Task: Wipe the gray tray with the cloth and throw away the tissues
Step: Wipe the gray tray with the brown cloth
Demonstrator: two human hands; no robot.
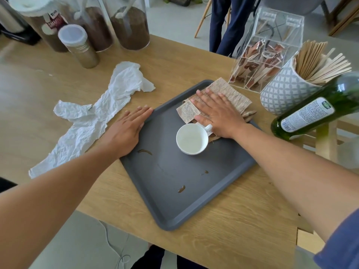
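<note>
The gray tray (pixel 180 202) lies on the wooden table, with several brown smears on its surface. A beige cloth (pixel 231 94) sits at the tray's far corner, and my right hand (pixel 219 115) presses flat on it, fingers spread. A printed paper sachet (pixel 187 111) lies under my fingertips. A white cup (pixel 192 139) stands on the tray just in front of that hand. My left hand (pixel 127 129) rests flat on the table against the tray's left rim, holding nothing. Crumpled white tissues (pixel 93 115) lie on the table to the left of the tray.
Coffee jars (pixel 130 26) and a lidded canister (pixel 79 45) stand at the back left. At the right are a clear sachet dispenser (pixel 266 53), a patterned pot of wooden stirrers (pixel 287 92) and a green bottle (pixel 314 115). A person's legs (pixel 227 24) stand beyond the table.
</note>
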